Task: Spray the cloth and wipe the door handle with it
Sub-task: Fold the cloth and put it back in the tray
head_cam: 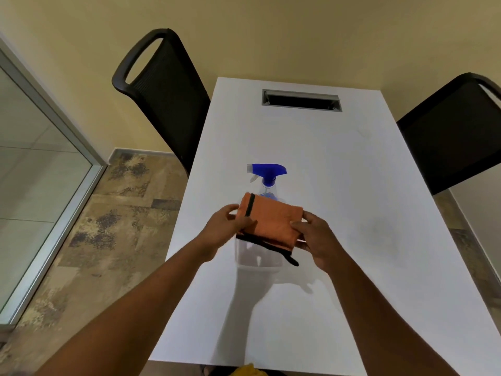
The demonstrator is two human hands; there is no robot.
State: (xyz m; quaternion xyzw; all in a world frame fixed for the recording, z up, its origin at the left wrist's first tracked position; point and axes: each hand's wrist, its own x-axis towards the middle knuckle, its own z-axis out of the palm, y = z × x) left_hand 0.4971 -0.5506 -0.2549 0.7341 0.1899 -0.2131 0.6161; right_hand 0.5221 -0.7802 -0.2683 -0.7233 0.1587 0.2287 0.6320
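A folded orange cloth (pixel 271 221) with black edging is held above the white table (pixel 352 185), in front of a clear spray bottle (pixel 260 256) with a blue trigger head (pixel 267 172). My left hand (pixel 225 229) grips the cloth's left edge and my right hand (pixel 317 234) grips its right edge. The bottle stands upright on the table behind the cloth, which hides its middle. No door handle is in view.
Two black chairs stand at the table, one at the far left (pixel 162 90), one at the right (pixel 455 131). A metal cable slot (pixel 301 100) is set in the far end of the tabletop. A glass panel with a metal frame (pixel 54 158) runs along the left.
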